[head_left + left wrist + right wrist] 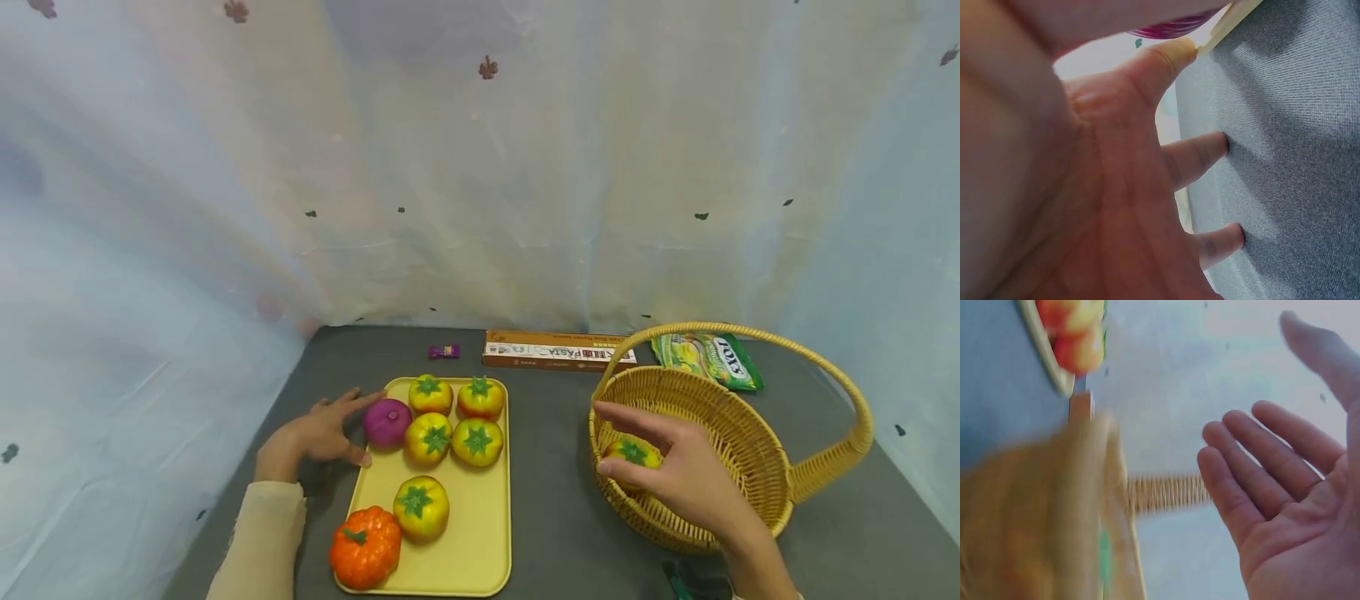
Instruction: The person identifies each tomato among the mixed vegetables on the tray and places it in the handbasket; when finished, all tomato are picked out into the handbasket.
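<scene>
Tray (pixel 472 508), pale yellow, lies on the grey surface (pixel 551 467); all places taken from it.

Left hand (pixel 326 429) at the tray's left rim, toward the far end. Grip wide, holding nothing: fingers spread, forefinger touching the rim, two other fingertips down at the surface just outside it. Purple ribbed vegetable (pixel 387 423) just inside the rim there, close to the thumb and forefinger.

Right hand (pixel 686 471) well to the right of the tray, over a wicker basket (pixel 720 408). Grip wide here too: palm bare, fingers extended, thumb well apart. Below it, one yellow-green fruit (pixel 633 451) with a green leafy cap sits in the basket, on the side toward the tray.

On the tray: five similar yellow-red fruits (pixel 477 442), four grouped in the far half, one in the near half. Orange pumpkin (pixel 366 547) at the near left corner, beside that lone fruit.

Beyond the tray's far edge: small purple packet (pixel 444 352); to its right, a long box (pixel 558 351) marked PASTA, lettering inverted. Green bag (pixel 708 360) farther right, behind the basket.
</scene>
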{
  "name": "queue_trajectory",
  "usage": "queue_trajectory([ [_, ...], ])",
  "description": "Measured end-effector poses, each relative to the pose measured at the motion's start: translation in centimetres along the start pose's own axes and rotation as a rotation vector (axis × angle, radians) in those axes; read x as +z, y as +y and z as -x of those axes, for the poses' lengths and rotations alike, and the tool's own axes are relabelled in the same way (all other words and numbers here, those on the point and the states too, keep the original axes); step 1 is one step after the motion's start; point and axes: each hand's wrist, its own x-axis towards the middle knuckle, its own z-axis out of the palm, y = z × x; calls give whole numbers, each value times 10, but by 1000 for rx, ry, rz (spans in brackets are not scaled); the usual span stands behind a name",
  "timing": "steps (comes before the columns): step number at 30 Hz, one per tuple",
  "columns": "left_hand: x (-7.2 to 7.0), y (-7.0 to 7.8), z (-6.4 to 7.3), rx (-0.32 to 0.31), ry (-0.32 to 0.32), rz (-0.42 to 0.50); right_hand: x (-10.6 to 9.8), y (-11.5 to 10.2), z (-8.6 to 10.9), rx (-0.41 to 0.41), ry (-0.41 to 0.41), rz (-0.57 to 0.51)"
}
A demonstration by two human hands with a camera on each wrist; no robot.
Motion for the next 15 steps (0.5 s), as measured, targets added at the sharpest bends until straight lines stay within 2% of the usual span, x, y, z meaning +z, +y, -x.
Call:
queue_trajectory([
  [7,1,2,-1,-14,-7,4,37,-19,-32,-95,-73,-150],
  [12,1,1,-2,-11,-1,-1,65,-26,-54,-113,-118,-232],
  [15,1,0,-1,-11,-4,1,83,-24,-63,-110,-141,-245],
])
